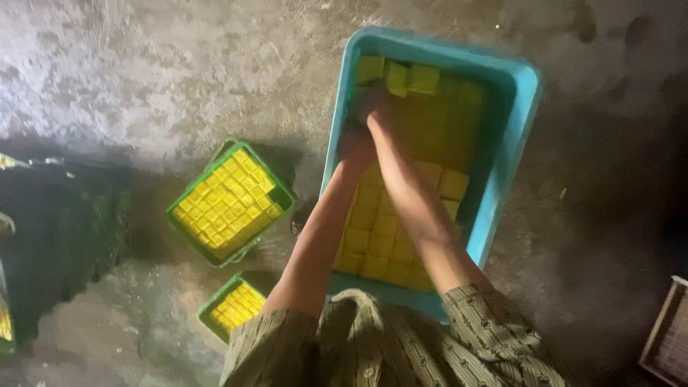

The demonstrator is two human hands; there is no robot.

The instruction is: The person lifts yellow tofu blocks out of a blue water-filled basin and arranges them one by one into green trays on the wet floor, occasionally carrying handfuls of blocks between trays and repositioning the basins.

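A turquoise plastic tub (512, 136) stands on the wet concrete floor and holds several yellow cubes (373, 229) packed in rows. Both my arms reach into it. My left hand (355, 140) and my right hand (376, 118) lie close together at the tub's far left part, on the yellow cubes there. The fingers are blurred and in shadow, so their grip cannot be made out. A few loose cubes (412, 77) stick up along the far wall just beyond my hands.
A green crate (229, 203) full of small yellow cubes sits left of the tub, and a second green crate (231, 304) lies nearer, by my left elbow. A pale slatted tray (666, 337) shows at the lower right edge. A dark shadowed area lies at the left.
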